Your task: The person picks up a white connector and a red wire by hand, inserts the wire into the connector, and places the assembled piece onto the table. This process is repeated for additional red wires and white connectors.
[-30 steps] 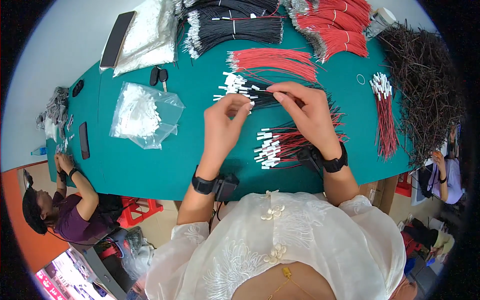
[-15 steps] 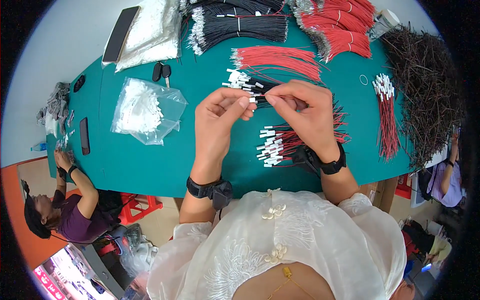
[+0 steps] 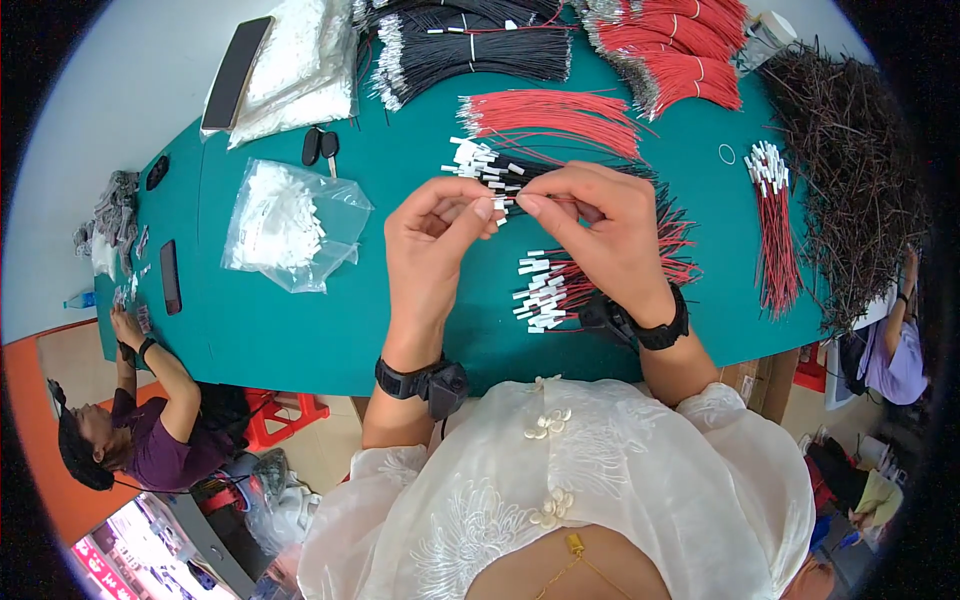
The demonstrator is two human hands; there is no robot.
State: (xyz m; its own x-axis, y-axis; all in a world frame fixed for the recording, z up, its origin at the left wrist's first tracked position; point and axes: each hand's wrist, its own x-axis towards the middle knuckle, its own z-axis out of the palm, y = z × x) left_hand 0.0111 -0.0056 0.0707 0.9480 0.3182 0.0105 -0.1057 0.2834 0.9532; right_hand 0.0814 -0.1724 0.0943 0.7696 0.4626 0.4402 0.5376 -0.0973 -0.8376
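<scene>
My left hand pinches a small white plastic connector between thumb and fingers. Facing it, my right hand pinches a thin red wire, mostly hidden by the fingers, with its end at the connector. Whether the wire sits inside the housing I cannot tell. Beneath both hands lie black wires with white connectors. Nearer me, below my right hand, is a pile of red wires ending in white connectors. Loose red wires lie just beyond my fingertips.
A clear bag of white connectors lies left, near keys. Black wire bundles and red wire bundles line the back. At right are a connector-tipped red bundle and a dark tangled heap. A co-worker sits left.
My right hand has shifted slightly left, bringing its fingertips closer to the connector. My left hand has barely moved and keeps its pinch.
</scene>
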